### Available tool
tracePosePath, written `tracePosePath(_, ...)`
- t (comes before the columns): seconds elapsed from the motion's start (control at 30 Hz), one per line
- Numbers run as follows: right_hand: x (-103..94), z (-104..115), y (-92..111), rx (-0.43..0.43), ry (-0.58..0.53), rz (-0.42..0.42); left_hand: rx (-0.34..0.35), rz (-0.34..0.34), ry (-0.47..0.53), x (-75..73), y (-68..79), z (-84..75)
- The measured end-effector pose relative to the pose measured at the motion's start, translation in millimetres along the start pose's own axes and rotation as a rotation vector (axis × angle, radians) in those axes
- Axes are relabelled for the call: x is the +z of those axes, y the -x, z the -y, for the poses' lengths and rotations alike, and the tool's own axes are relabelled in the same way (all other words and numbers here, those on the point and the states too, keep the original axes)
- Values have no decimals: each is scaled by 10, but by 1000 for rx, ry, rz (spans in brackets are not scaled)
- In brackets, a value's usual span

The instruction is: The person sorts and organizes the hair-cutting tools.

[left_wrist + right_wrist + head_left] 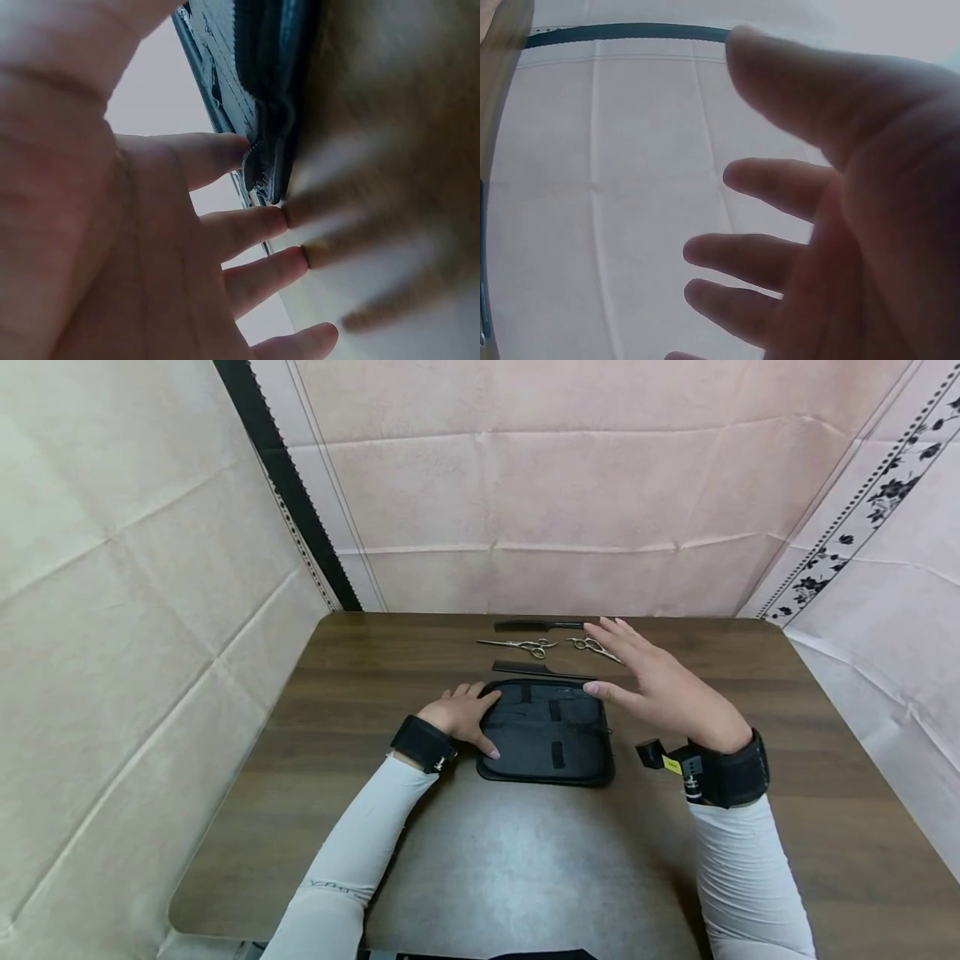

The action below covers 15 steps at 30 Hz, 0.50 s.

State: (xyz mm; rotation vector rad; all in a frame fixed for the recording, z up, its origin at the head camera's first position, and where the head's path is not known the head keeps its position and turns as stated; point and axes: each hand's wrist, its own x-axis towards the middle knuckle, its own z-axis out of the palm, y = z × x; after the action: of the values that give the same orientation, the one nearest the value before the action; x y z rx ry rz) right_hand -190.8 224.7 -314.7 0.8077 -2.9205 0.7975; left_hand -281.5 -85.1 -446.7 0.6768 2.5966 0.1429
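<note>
A black zip case (525, 752) lies on the table, its inner face up with small elastic loops. My left hand (463, 714) is at its left edge, fingers spread and the thumb over the lower left part. In the left wrist view, straight fingertips are at the case's zippered edge (262, 169). My right hand (667, 685) is raised with fingers extended and holds nothing; it overlaps the case's upper right corner in the head view. Past the case lie a black comb (519, 668), silver scissors (536, 648) and a second pair of scissors (588, 645), partly hidden by the right hand.
Another black comb (521, 626) lies near the far edge of the wooden table (360, 693). Pale cloth (562, 502) hangs behind the table and at both sides.
</note>
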Motion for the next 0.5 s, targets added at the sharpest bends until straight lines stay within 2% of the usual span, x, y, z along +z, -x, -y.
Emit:
tracePosePath(0.13, 43, -5, -64, -63, 55, -111, -8, 0, 6, -3, 3, -8)
tracePosePath(0.27, 100, -18, -153, -71, 49, -231, -15, -4, 6, -6, 0, -2)
tracePosePath(0.37, 158, -57, -234, -50, 3, -257, -9, -1, -2, 0, -4, 11)
tracePosePath(0.5, 271, -154, -388, -29, -39, -231, -5, 2, -12, 28, -17, 29)
